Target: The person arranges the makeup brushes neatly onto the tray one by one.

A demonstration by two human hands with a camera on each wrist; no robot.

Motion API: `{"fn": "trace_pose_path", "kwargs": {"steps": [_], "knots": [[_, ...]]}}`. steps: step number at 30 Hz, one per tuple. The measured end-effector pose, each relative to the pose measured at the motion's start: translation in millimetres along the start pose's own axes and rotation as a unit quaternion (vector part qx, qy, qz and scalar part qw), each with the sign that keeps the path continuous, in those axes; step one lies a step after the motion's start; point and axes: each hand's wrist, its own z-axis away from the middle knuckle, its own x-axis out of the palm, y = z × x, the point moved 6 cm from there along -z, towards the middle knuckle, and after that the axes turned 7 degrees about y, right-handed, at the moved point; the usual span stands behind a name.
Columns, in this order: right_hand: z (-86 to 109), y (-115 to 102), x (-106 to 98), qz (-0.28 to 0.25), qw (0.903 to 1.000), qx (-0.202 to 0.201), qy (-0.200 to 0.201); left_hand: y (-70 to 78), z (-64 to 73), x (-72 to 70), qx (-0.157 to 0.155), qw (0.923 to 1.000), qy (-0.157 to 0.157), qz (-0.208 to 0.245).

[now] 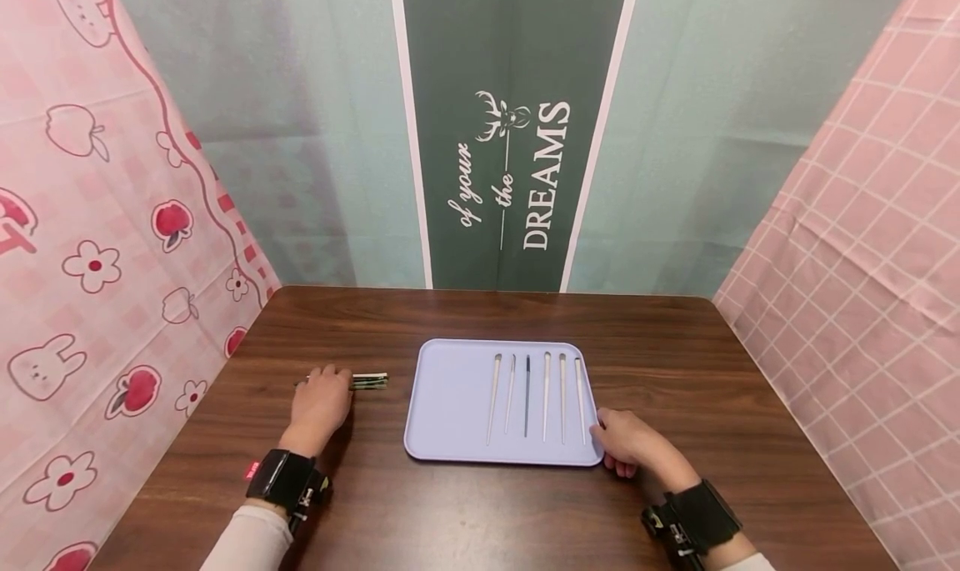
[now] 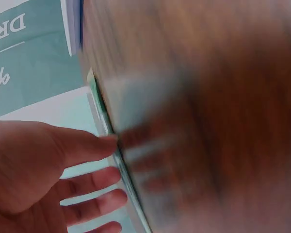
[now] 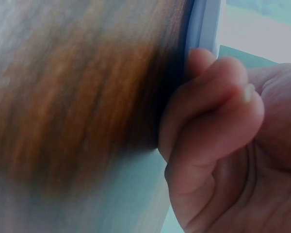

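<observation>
My left hand [image 1: 322, 396] lies over a small bunch of slim green and white sticks [image 1: 371, 381] on the table, left of the tray. In the left wrist view the thumb and loosely spread fingers touch a thin green stick [image 2: 100, 99]. A pale lilac tray [image 1: 448, 404] sits in front of me, with several slim brushes [image 1: 546, 400] laid side by side on its right half; one has a dark blue handle [image 1: 527, 400]. My right hand [image 1: 624, 439] grips the tray's near right corner, its fingers [image 3: 213, 126] curled beside the rim in the right wrist view.
The brown wooden table [image 1: 465, 521] spreads around the tray. A teal and dark green cloth [image 1: 495, 137] hangs behind it. Pink patterned cloths stand along the left [image 1: 112, 262] and right [image 1: 862, 262] sides.
</observation>
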Motion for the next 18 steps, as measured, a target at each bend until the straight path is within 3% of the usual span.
{"fn": "trace_pose_path", "kwargs": {"steps": [5, 18], "knots": [[-0.7, 1.1, 0.6, -0.002, 1.0000, 0.004, -0.003, -4.2, -2.0, 0.0, 0.021, 0.9995, -0.020, 0.012], [0.2, 0.3, -0.2, -0.001, 1.0000, -0.001, 0.003, -8.2, -6.8, 0.8, 0.103, 0.9933, -0.028, 0.046]]}}
